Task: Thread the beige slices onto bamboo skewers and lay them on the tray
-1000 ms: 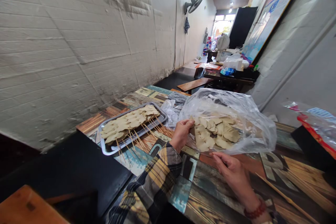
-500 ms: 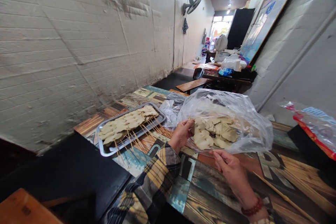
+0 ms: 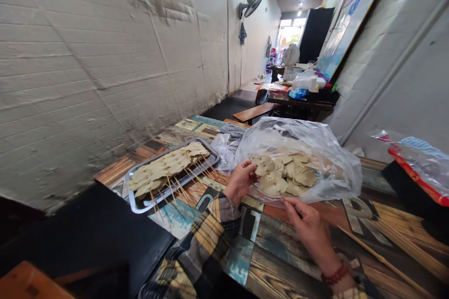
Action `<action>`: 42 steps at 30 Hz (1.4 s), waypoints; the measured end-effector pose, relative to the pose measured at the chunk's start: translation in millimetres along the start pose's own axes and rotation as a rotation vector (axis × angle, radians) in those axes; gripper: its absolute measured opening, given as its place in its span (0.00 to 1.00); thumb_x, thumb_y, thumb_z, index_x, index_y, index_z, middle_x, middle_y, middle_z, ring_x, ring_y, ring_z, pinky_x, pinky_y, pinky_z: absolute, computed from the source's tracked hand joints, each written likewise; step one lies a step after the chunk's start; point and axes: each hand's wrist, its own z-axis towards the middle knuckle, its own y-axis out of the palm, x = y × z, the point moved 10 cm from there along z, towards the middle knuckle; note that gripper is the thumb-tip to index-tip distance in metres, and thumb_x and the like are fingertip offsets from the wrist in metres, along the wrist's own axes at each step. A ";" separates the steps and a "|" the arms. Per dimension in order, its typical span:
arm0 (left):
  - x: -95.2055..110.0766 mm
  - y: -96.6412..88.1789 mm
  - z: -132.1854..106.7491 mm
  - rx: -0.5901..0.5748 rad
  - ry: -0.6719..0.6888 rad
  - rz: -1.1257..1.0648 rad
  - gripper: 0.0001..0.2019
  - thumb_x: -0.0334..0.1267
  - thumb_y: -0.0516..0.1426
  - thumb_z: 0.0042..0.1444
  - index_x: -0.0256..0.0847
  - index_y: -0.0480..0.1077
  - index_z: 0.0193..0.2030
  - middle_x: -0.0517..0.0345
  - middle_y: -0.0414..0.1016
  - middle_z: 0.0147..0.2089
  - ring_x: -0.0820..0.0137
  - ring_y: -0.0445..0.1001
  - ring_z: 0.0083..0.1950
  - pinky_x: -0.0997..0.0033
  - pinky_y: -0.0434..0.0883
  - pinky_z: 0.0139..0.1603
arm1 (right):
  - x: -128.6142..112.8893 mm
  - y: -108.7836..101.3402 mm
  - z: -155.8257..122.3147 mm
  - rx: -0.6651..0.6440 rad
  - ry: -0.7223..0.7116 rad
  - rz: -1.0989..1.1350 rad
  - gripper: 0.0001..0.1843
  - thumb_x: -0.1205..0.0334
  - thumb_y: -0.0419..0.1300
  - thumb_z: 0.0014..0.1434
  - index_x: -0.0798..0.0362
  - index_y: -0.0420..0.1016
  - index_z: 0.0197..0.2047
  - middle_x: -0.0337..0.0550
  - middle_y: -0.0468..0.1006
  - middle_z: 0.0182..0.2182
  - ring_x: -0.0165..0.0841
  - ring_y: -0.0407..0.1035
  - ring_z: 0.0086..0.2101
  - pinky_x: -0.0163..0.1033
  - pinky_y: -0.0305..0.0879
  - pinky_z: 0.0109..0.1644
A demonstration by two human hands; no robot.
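Observation:
My left hand point(image 3: 241, 180) is closed, pinching the edge of a flat, pale beige slice point(image 3: 264, 165) at the mouth of a clear plastic bag point(image 3: 336, 173). More such slices point(image 3: 298, 173) lie heaped in the bag. My right hand point(image 3: 308, 224) is closed just in front of the bag, thumb and forefinger pressed together; what they pinch is too small to make out. To the left, a metal tray point(image 3: 135, 204) holds rows of skewered beige slices point(image 3: 171, 164), their thin wooden skewers point(image 3: 182, 190) jutting over its near rim.
On the patterned table point(image 3: 277, 247), loose bamboo skewers point(image 3: 410, 245) lie at the right, with one longer stick point(image 3: 382, 259) apart. A red-edged plastic package point(image 3: 417, 173) sits at the far right. Crumpled clear plastic point(image 3: 224, 152) and grey cloth point(image 3: 233, 131) lie behind the tray.
The slice at my left fingertips has come up slightly, tilted above the heap. My right hand stays almost in place, still pinched. The whole view has shifted a little.

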 end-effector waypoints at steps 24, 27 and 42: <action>0.5 34.0 -16.2 -0.106 0.080 -0.084 0.20 0.41 0.70 0.36 0.34 0.76 0.37 0.51 0.80 0.34 0.67 0.76 0.35 0.71 0.70 0.40 | 17.1 26.3 -3.1 -0.082 0.119 0.308 0.24 0.42 0.55 0.59 0.54 0.79 0.40 0.33 0.63 0.16 0.30 0.59 0.20 0.34 0.54 0.25; -0.2 31.2 -14.2 -0.084 0.076 -0.101 0.20 0.41 0.70 0.37 0.33 0.76 0.37 0.51 0.80 0.33 0.66 0.77 0.34 0.69 0.71 0.40 | 20.3 29.0 -3.0 -0.081 0.114 0.316 0.25 0.41 0.55 0.58 0.54 0.79 0.40 0.33 0.64 0.16 0.30 0.59 0.20 0.34 0.54 0.25; -2.8 29.0 -13.9 -0.054 0.051 -0.147 0.21 0.41 0.69 0.38 0.33 0.76 0.39 0.49 0.80 0.34 0.63 0.78 0.37 0.66 0.71 0.41 | 24.2 32.4 -4.2 -0.077 0.100 0.304 0.23 0.44 0.56 0.59 0.55 0.79 0.41 0.33 0.65 0.16 0.28 0.59 0.20 0.33 0.53 0.24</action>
